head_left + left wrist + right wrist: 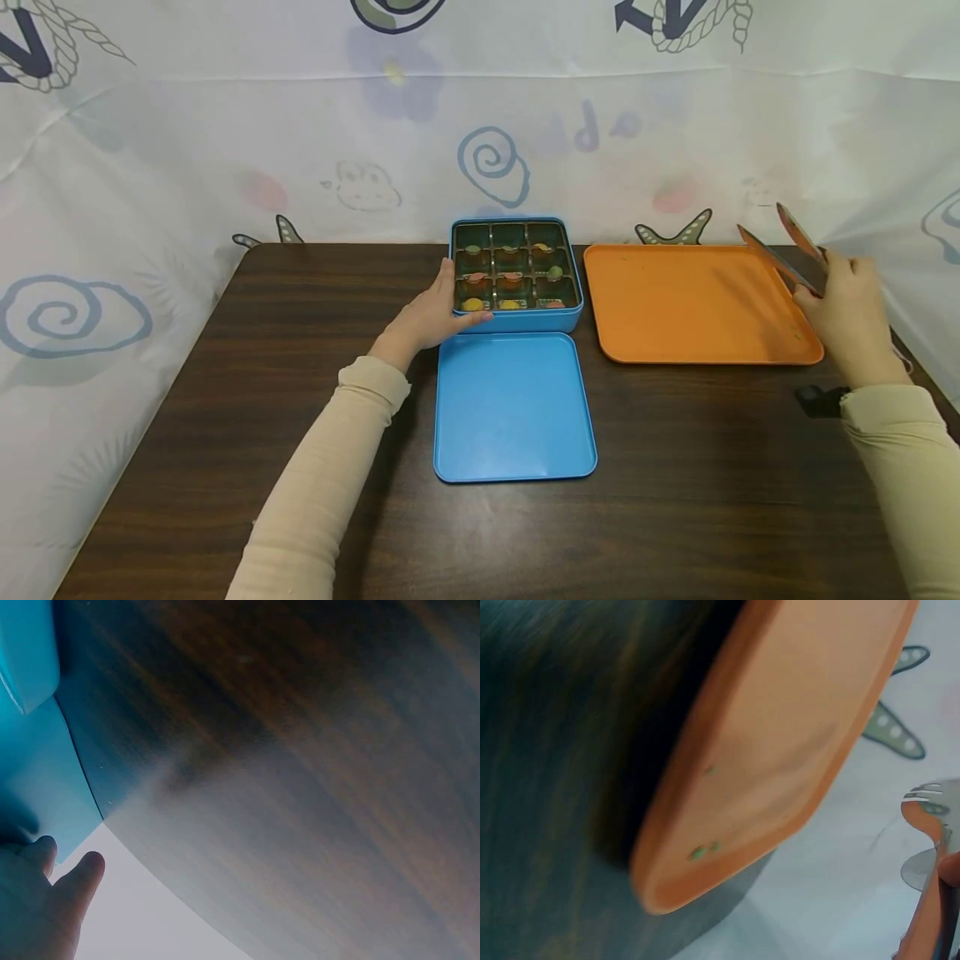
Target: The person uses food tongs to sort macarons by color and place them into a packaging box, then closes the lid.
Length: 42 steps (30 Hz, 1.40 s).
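Note:
A blue box (525,322) with a divided clear insert stands near the table's back edge. Small coloured pieces (555,272), perhaps candies, lie in its compartments. My left hand (426,315) rests against the box's left side, its thumb stretched along the front rim. In my right hand (855,312) I hold shiny metal tongs (776,258) over the right end of an orange tray (697,308). The tongs' arms stand apart with nothing between the tips. One tip (928,796) looks fork-like in the right wrist view. Tiny green bits (697,853) lie in the tray's corner.
A flat blue lid (516,408) lies on the dark wooden table (660,483) just in front of the box. The orange tray stands close to the box's right side. A white printed cloth (300,125) hangs behind the table.

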{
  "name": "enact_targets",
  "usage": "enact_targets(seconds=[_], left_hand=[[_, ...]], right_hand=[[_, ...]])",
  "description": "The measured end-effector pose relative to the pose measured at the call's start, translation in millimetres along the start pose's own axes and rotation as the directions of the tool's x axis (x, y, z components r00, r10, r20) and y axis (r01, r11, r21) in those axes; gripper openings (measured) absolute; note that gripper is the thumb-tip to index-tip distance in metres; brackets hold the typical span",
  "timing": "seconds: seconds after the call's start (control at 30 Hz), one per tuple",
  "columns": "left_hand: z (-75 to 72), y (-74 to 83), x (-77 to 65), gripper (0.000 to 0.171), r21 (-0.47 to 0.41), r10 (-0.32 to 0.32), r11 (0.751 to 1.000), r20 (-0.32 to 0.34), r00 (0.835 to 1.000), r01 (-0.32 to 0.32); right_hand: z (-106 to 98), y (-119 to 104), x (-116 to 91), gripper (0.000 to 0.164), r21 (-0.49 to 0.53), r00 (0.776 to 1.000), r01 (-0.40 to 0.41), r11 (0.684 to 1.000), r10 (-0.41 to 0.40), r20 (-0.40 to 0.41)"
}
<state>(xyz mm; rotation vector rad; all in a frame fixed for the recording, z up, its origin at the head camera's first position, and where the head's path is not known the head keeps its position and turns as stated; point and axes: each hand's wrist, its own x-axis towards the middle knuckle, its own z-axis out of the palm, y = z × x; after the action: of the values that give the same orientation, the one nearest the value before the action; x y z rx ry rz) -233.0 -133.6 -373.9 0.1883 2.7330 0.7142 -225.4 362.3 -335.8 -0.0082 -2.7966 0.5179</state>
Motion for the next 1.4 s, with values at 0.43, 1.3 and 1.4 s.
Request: enact_targets(seconds=[0.43,1.3,1.4], left_hand=[[0.2,0.0,-0.5,0.115,0.012,0.001,1.0,-0.001,1.0,-0.001],[0.8,-0.5,0.5,0.117,-0.003,0.011,1.0,0.003,1.0,-0.011],[1.1,-0.6,0.6,0.116,-0.004,0.011,1.0,-0.001,1.0,-0.011]], right_hand=[[-0.1,43.2,-11.4,0.057,-0.061,0.975,-0.195,0.979,0.201,0.1],[11.0,76.1,-22.9,0.063,-0.085,0.918,-0.346,0.934,0.356,0.174],[11.3,78.8,-24.6,0.062,-0.089,0.915,-0.35,0.932,0.361,0.182]])
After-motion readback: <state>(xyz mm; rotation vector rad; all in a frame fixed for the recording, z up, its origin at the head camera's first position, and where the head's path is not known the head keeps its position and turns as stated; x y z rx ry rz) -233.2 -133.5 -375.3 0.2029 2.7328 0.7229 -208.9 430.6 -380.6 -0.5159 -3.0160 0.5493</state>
